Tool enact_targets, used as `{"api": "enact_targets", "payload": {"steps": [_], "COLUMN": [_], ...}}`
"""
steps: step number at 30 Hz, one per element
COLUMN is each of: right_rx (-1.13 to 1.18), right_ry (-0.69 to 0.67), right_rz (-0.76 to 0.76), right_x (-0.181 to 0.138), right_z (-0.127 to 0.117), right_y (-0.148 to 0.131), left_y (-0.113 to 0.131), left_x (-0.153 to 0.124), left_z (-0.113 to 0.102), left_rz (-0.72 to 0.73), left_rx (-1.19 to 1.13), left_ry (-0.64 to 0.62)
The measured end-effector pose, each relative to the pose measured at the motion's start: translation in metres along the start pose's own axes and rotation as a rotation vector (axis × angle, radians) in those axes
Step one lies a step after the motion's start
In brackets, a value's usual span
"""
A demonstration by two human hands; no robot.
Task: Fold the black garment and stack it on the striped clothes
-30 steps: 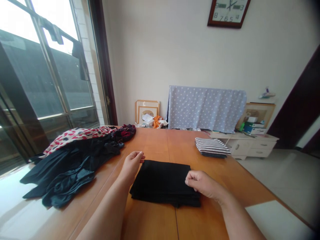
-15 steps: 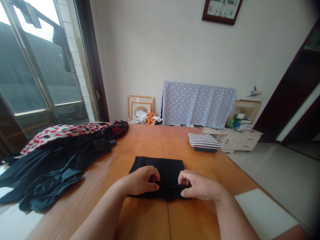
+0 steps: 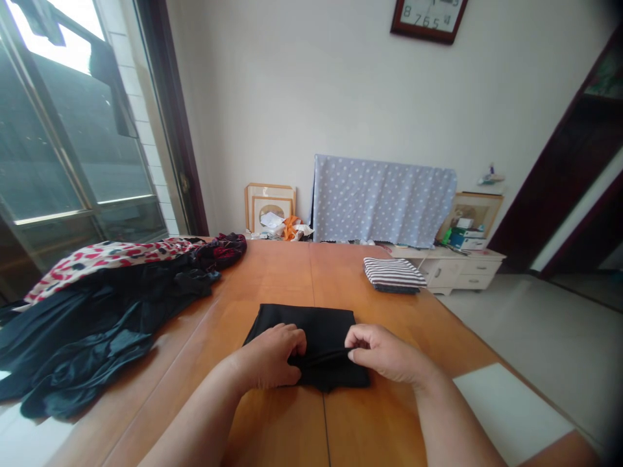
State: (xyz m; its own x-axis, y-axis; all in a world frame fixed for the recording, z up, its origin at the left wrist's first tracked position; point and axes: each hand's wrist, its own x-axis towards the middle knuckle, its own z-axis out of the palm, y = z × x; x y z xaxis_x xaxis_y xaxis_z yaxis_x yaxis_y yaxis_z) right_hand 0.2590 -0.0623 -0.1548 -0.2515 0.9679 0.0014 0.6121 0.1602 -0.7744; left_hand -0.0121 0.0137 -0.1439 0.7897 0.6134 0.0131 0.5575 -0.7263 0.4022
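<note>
A folded black garment (image 3: 324,324) lies flat on the wooden table in front of me, with a raised crease across its near half. My right hand (image 3: 374,350) pinches the crease at the garment's right side between thumb and fingers. On the left side, my left hand (image 3: 277,357) is curled over the cloth, the crease running in between its thumb and fingers. Part of the garment's left edge is hidden under that hand.
A heap of dark clothes (image 3: 111,324) with a red-spotted cloth (image 3: 111,263) covers the table's left side. A folded striped garment (image 3: 394,272) rests at the far right of the wooden table (image 3: 272,266). A white sheet (image 3: 511,412) lies near the right edge.
My right thumb and fingers have closed on the cloth and lifted a crease. My left hand has shifted slightly, its thumb moving a little left. The view has turned slightly.
</note>
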Motion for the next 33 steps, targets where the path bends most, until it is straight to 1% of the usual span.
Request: {"api": "enact_targets", "payload": {"steps": [5, 9, 12, 16, 18, 20, 22, 25, 27, 29, 30, 31, 33], "right_rx": [0.046, 0.060, 0.067, 0.078, 0.077, 0.072, 0.058, 0.017, -0.021, -0.070, -0.099, -0.130, -0.198], "right_ry": [0.028, 0.041, -0.024, -0.162, -0.165, -0.082, 0.057, 0.282, 0.411, 0.503, 0.526, 0.532, 0.487], "right_rz": [0.012, 0.013, 0.029, 0.083, 0.088, 0.074, 0.045, 0.001, -0.022, -0.063, -0.088, -0.110, -0.116], "right_x": [0.000, -0.001, -0.003, -0.005, -0.004, -0.001, 0.004, 0.014, 0.020, 0.024, 0.026, 0.028, 0.030], "right_z": [-0.002, -0.005, -0.005, -0.003, -0.003, -0.002, 0.000, 0.006, 0.013, 0.020, 0.024, 0.028, 0.035], "right_y": [-0.004, -0.006, -0.005, -0.002, -0.001, -0.002, -0.002, -0.002, -0.003, -0.005, -0.007, -0.007, -0.008], "left_y": [-0.004, -0.007, -0.008, -0.007, -0.006, -0.005, -0.005, -0.006, -0.005, -0.004, -0.003, -0.002, -0.001], "left_x": [-0.005, -0.009, -0.012, -0.015, -0.015, -0.013, -0.008, 0.001, 0.007, 0.012, 0.014, 0.015, 0.017], "left_z": [-0.007, -0.016, -0.018, -0.016, -0.016, -0.016, -0.015, -0.009, -0.002, 0.005, 0.009, 0.013, 0.020], "left_rz": [-0.027, -0.001, -0.022, -0.121, -0.125, -0.113, -0.124, -0.142, -0.138, -0.135, -0.130, -0.124, -0.120], "left_rx": [-0.047, -0.153, -0.230, -0.267, -0.280, -0.284, -0.252, -0.129, -0.031, 0.044, 0.071, 0.094, 0.131], "left_ry": [0.021, 0.022, -0.037, -0.152, -0.148, -0.078, 0.057, 0.294, 0.385, 0.409, 0.405, 0.398, 0.367]}}
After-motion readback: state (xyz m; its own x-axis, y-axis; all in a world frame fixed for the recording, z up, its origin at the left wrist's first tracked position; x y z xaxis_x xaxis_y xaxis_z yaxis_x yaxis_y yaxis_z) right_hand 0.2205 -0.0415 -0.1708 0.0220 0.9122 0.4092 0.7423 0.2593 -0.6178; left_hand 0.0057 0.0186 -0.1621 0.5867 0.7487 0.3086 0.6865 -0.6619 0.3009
